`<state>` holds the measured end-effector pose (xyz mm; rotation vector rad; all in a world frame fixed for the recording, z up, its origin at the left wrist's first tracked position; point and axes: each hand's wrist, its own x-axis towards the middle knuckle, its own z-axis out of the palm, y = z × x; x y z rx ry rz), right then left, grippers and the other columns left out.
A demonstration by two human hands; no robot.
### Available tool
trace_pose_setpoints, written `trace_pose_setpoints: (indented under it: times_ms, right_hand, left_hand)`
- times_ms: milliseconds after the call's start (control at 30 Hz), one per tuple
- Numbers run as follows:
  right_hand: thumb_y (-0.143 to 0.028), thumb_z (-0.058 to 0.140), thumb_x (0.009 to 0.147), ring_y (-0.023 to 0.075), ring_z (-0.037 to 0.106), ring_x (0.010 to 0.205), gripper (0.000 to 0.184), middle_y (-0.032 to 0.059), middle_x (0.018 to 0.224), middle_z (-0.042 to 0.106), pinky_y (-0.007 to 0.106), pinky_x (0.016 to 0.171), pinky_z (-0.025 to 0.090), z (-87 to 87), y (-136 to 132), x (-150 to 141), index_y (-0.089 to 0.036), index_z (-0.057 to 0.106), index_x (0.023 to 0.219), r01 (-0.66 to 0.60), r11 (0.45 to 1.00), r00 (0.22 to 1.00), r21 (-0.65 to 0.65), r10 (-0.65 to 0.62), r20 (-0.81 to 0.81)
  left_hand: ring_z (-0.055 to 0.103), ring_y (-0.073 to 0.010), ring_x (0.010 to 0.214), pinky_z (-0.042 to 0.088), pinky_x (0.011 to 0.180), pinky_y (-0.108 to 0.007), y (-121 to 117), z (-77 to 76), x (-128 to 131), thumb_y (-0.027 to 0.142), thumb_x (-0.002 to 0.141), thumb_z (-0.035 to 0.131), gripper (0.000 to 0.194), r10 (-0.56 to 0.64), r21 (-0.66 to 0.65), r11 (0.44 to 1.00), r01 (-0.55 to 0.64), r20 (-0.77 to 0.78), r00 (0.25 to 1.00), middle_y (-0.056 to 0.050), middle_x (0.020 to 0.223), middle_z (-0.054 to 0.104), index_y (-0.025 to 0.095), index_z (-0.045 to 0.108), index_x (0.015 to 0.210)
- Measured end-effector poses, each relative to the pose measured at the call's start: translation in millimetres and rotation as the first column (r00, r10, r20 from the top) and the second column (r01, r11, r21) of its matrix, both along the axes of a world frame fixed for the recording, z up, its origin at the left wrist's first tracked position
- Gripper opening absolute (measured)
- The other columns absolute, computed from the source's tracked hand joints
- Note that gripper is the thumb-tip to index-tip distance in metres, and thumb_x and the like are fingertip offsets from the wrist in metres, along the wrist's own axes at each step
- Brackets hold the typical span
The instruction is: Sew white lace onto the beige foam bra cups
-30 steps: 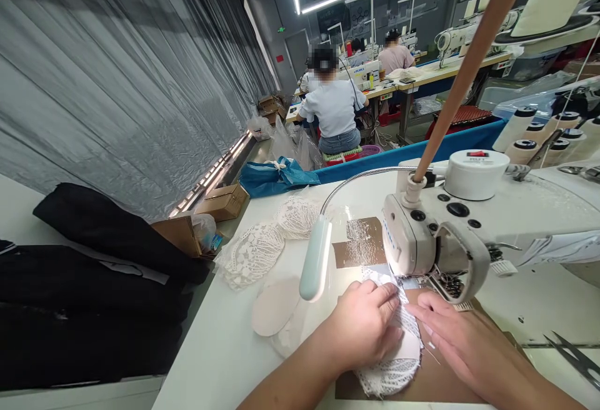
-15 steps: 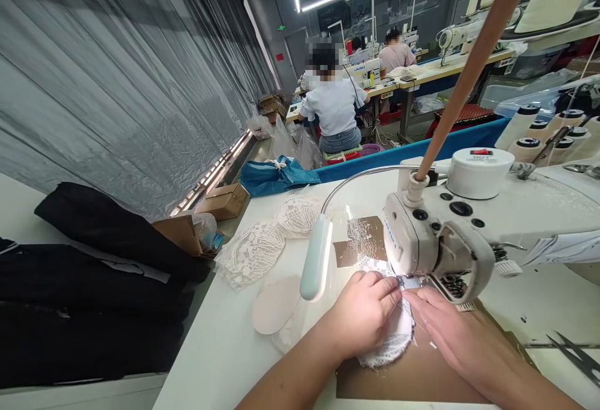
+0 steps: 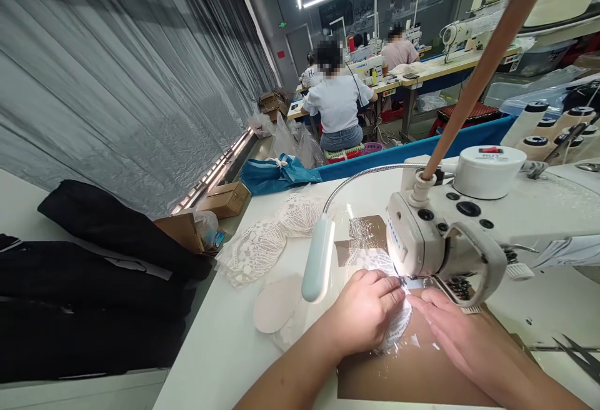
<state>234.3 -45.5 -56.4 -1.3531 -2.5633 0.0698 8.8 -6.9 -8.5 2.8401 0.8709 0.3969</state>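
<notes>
A white lace bra cup piece lies under the head of the sewing machine, partly hidden by my hands. My left hand rests over it with bent fingers pressed together, gripping the lace close to the needle area. Stretched out flat along the right edge of the lace is my right hand, its fingertips touching the edge near the left fingertips. The needle itself is hidden. Brown board covers the table beneath the work.
A gooseneck lamp hangs left of my hands. Lace cups and a beige oval pad lie on the left. Scissors are at far right, thread cones behind the machine. A seated co-worker is ahead.
The lace piece has slid away from me under the machine head: more shows beyond my left hand, less on the near side. Both hands stay nearly in place.
</notes>
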Motion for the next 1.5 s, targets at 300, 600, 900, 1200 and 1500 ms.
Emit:
trace_pose_setpoints:
  times_ms: [300,600,900,1200,1500]
  right_hand:
    - [-0.015,0.039,0.086,0.0217,0.070,0.083,0.053,0.0057,0.103,0.073,0.030,0.065,0.057,-5.3,4,-2,-0.033,0.058,0.131,0.065,0.994,0.990,0.091,-0.053,-0.127]
    - [-0.016,0.037,0.088,0.0272,0.068,0.090,0.051,0.0066,0.107,0.072,0.038,0.070,0.056,-9.5,1,1,-0.032,0.057,0.132,0.104,0.987,0.987,0.119,-0.088,-0.133]
    - [0.000,0.034,0.076,0.0161,0.066,0.066,0.048,0.0041,0.092,0.069,0.026,0.052,0.046,27.1,1,-12,-0.023,0.063,0.107,-0.046,0.994,0.987,0.101,0.060,-0.147]
    - [0.000,0.042,0.069,0.0172,0.064,0.060,0.061,0.0059,0.100,0.072,0.027,0.049,0.043,5.1,1,-8,-0.026,0.062,0.121,0.061,0.979,0.997,0.195,-0.068,0.034]
    - [-0.001,0.037,0.073,0.0162,0.057,0.056,0.056,0.0062,0.097,0.067,0.029,0.049,0.037,14.1,-5,-8,-0.022,0.059,0.119,-0.067,0.994,0.995,0.089,0.073,-0.075]
  left_hand:
    - [0.054,-0.0246,0.102,0.044,0.088,-0.038,2,4.1,1,0.025,0.093,0.047,0.029,0.096,0.001,0.995,-0.096,0.037,0.995,-0.009,0.113,0.067,0.014,0.059,0.117]
    - [0.054,-0.0246,0.102,0.044,0.086,-0.039,1,8.9,-6,0.037,0.094,0.047,0.032,-0.017,-0.004,1.000,0.016,-0.013,1.000,-0.011,0.120,0.062,0.016,0.061,0.114]
    - [0.052,-0.0202,0.113,0.041,0.091,-0.036,3,5.1,-11,0.023,0.100,0.039,0.030,-0.170,0.063,0.982,0.176,-0.091,0.981,-0.007,0.133,0.061,0.015,0.059,0.121]
    - [0.055,-0.0227,0.101,0.043,0.083,-0.036,0,3.0,-5,0.025,0.096,0.044,0.033,-0.065,0.038,0.997,0.068,-0.083,0.994,-0.006,0.131,0.061,0.014,0.058,0.124]
    - [0.057,-0.0195,0.099,0.044,0.081,-0.034,4,5.9,-5,0.031,0.097,0.046,0.023,-0.089,0.049,0.994,0.096,-0.113,0.990,-0.009,0.116,0.065,0.015,0.061,0.105]
